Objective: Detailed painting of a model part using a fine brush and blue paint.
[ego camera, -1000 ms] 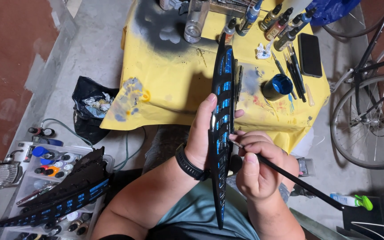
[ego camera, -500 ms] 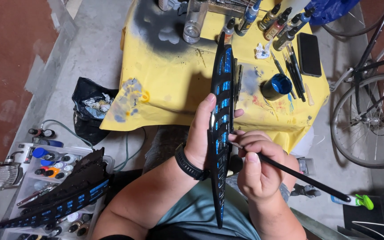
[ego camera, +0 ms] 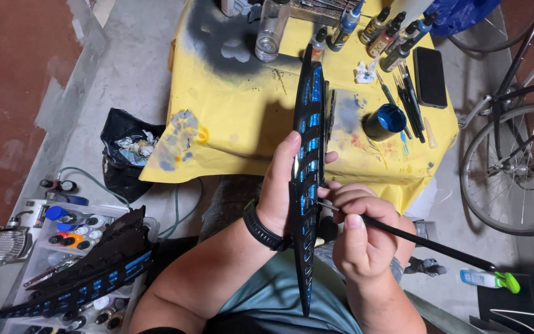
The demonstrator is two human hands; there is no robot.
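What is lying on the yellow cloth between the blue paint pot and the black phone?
In the head view, thin dark brushes lie side by side between the blue paint pot and the black phone, on the yellow cloth.

garage-type hobby workshop: paint-stained yellow table cover [ego camera: 242, 117], paint bottles [ego camera: 378, 28], brushes [ego camera: 406, 99], bicycle [ego camera: 514, 167], bare concrete floor [ego camera: 125, 80]

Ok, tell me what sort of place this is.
Probably a makeshift hobby painting spot in a garage or yard: a paint-stained yellow table cover, small paint bottles and brushes on it, a bicycle on bare concrete beside it.
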